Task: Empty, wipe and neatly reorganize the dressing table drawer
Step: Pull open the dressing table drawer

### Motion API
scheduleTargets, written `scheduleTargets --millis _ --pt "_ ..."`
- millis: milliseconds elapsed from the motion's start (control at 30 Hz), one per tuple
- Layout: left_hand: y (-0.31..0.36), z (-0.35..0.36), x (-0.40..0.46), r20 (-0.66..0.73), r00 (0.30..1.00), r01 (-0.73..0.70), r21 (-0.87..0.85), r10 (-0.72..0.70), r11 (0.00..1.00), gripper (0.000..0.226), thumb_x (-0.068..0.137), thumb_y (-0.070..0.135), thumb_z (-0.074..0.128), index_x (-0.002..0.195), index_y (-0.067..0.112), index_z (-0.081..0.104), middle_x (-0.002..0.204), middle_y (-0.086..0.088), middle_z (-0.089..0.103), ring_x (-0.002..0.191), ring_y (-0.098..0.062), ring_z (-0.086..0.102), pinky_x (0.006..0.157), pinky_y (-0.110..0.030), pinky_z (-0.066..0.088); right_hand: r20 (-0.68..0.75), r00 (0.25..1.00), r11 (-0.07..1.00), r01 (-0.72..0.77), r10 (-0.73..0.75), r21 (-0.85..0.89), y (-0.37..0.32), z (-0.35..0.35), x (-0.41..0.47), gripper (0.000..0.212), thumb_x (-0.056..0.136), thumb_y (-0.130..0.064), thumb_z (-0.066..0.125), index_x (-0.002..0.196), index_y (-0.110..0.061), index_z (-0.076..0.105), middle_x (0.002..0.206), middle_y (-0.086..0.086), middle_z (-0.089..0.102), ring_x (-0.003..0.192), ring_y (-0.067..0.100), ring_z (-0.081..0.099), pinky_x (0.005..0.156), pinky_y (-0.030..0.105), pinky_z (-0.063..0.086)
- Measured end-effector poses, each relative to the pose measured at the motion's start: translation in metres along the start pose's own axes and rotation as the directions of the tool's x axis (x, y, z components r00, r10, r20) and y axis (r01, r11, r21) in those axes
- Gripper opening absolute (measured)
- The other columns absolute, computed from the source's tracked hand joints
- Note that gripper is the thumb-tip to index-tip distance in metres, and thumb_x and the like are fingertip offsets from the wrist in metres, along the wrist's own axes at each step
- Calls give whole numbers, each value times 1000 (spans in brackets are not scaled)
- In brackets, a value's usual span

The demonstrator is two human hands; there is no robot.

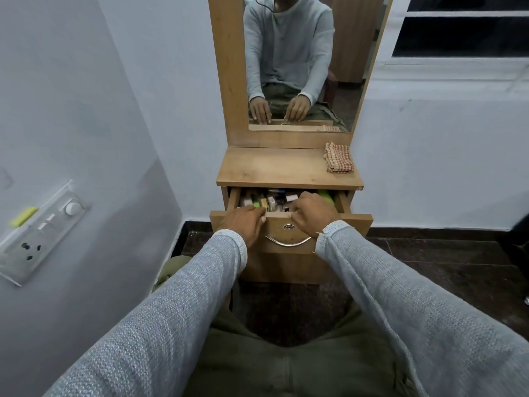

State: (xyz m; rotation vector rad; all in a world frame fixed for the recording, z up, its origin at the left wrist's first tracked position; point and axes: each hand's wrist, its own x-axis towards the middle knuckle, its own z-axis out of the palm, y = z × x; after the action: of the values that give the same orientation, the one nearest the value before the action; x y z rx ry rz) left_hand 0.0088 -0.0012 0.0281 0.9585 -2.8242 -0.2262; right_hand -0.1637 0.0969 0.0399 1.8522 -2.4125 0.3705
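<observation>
- One view only: a wide-angle camera worn on the head of a seated person, facing forward and down.
- The dressing table (289, 167) stands centred and near; its mirror (300, 61) is cut off by the top edge.
- Both sleeved forearms enter from the bottom corners, with the lap at bottom centre.
- Wide-angle distortion bends the side wall and its switch panel (43, 233) at left and the window (463, 32) at upper right.

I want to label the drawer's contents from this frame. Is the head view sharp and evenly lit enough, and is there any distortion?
Head view: the wide-angle lens bows the walls and stretches the sleeves. Light is soft and dim. The drawer interior is shadowed under the tabletop, its small items blurry and partly hidden by the left hand and right hand. The checked cloth reads clearly; the mirror shows no glare.
</observation>
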Motion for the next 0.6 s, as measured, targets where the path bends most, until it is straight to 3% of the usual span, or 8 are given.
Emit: scheduleTargets --millis 233,400,600 --pt "-2 -10 -16 103 994 36 -25 -34 999 31 102 27 38 123 26 61 126 -3 62 111 -28 58 89 -37 46 276 961 969 -57 -12 240 3 -14 -5 11 87 -17 64 89 -21 74 96 -1 71 89 17 65 85 34 53" --pt "-6 -12 -24 139 990 40 -71 -29 997 28 100 23 44 119 26 65 121 -4 65 107 -28 59 95 -42 49 372 925 905 -89 -81 417 9 -16 -12 2 84 -18 72 84 -18 74 89 -4 72 89 14 66 86 34 55" --pt "-6 -14 -34 170 985 26 -150 0 988 26 99 20 49 116 22 68 118 -4 67 105 -27 60 95 -37 47 417 901 873 -106 -118 476 14 -17 -20 14 81 -23 75 92 -14 76 90 -5 72 87 14 67 85 35 56"
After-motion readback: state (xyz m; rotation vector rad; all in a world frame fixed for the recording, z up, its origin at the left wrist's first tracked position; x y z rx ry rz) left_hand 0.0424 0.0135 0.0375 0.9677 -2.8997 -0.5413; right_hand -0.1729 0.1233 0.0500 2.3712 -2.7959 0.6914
